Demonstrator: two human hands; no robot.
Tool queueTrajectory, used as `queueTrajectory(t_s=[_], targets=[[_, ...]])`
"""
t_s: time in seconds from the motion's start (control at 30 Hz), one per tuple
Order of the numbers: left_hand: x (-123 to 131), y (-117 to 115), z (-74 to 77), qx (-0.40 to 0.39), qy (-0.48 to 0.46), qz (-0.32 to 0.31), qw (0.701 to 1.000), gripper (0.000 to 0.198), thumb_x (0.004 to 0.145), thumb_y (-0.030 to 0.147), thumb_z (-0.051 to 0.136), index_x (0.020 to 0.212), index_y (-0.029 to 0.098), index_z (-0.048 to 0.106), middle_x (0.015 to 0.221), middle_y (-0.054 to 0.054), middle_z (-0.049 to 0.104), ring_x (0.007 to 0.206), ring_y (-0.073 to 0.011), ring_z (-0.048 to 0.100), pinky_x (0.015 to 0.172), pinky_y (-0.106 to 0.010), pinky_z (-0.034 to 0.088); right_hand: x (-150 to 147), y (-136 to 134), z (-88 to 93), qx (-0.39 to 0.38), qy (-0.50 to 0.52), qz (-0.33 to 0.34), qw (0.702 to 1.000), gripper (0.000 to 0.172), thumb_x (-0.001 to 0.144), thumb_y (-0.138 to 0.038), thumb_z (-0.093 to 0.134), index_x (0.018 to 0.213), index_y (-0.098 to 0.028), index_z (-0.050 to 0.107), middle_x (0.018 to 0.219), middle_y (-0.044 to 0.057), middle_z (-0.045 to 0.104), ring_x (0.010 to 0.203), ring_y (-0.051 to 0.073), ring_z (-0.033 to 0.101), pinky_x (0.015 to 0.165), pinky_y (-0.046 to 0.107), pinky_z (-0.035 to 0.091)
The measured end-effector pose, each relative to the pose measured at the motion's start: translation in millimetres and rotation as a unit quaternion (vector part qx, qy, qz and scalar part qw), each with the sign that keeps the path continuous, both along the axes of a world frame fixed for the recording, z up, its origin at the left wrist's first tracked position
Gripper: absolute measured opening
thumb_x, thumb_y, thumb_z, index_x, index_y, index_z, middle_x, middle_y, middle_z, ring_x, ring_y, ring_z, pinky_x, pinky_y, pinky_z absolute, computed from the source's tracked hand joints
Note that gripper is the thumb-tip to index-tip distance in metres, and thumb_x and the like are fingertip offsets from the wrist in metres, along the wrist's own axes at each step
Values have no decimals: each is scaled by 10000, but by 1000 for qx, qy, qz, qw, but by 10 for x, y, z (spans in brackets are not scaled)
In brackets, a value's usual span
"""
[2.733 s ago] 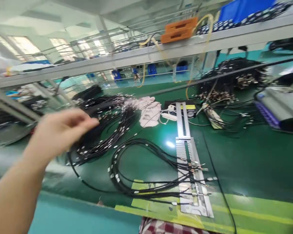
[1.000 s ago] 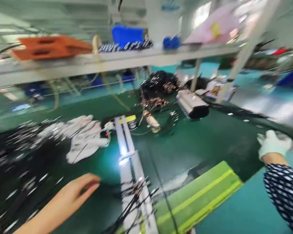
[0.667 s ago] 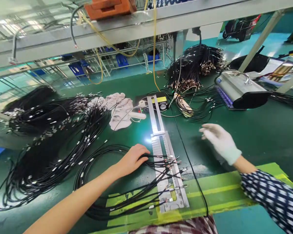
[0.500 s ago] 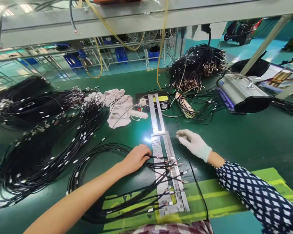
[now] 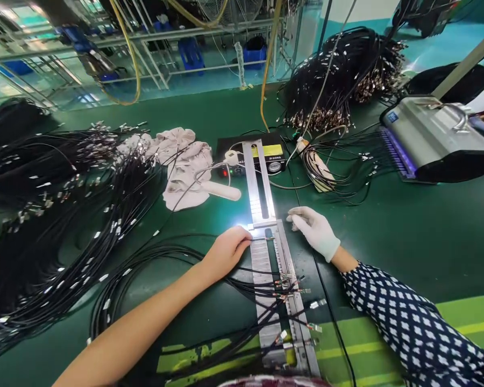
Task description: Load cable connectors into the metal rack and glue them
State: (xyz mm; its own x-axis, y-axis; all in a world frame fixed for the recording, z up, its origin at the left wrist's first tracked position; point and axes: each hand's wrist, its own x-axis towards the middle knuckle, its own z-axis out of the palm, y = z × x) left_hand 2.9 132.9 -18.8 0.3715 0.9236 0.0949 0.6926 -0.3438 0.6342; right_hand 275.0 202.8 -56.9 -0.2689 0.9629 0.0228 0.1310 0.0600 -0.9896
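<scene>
My left hand (image 5: pixel 228 250), bare, pinches a thin black cable (image 5: pixel 260 238) whose end lies across the upper slot of a slotted metal fixture (image 5: pixel 262 263). Lower on this fixture rest several more black cables (image 5: pixel 262 317) with small metal-tipped connectors, trailing left in a loop. My right hand (image 5: pixel 317 231), in a white glove, hovers just right of the fixture. Its thumb and fingers are drawn together, and whatever is between them is too small to make out. A bright light glows by my left fingertips.
Big bundles of black cables lie at the left (image 5: pixel 44 215) and back right (image 5: pixel 339 80). A crumpled whitish cloth (image 5: pixel 185 161), a black control box (image 5: pixel 274 156) and a grey machine with purple light (image 5: pixel 439 140) stand farther back. Green tape (image 5: pixel 387 349) covers the front edge.
My left hand has moved slightly up the fixture, now with one cable end laid across it. The right hand's fingers have drawn closer together. The view has tilted down.
</scene>
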Motion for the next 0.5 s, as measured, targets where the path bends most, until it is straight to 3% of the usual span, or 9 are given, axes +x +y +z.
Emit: queueTrajectory(t_s=[0.13, 0.3, 0.5], targets=[[8, 56, -99, 76, 71, 17, 994, 168, 978, 229, 454, 885, 199, 591, 895, -42, 651, 857, -187, 592, 770, -314, 470, -3, -12, 28, -13, 18, -3, 1000, 346, 883, -496, 613, 1033, -188, 657, 903, 75, 706, 674, 161, 639, 668, 327, 580], [56, 47, -165, 184, 177, 11, 967, 217, 983, 215, 445, 853, 186, 616, 840, -48, 656, 767, -191, 565, 671, -320, 408, -19, -21, 72, -10, -6, -5, 1000, 324, 885, -468, 607, 1016, -177, 665, 914, 87, 707, 708, 172, 651, 645, 318, 587], [107, 73, -168, 247, 197, -28, 948, 233, 968, 141, 437, 806, 170, 603, 774, -48, 621, 700, -189, 505, 610, -315, 364, -18, -31, 93, 5, -18, -6, 1000, 287, 898, -417, 596, 1025, -171, 673, 897, 79, 718, 717, 176, 666, 649, 317, 585]])
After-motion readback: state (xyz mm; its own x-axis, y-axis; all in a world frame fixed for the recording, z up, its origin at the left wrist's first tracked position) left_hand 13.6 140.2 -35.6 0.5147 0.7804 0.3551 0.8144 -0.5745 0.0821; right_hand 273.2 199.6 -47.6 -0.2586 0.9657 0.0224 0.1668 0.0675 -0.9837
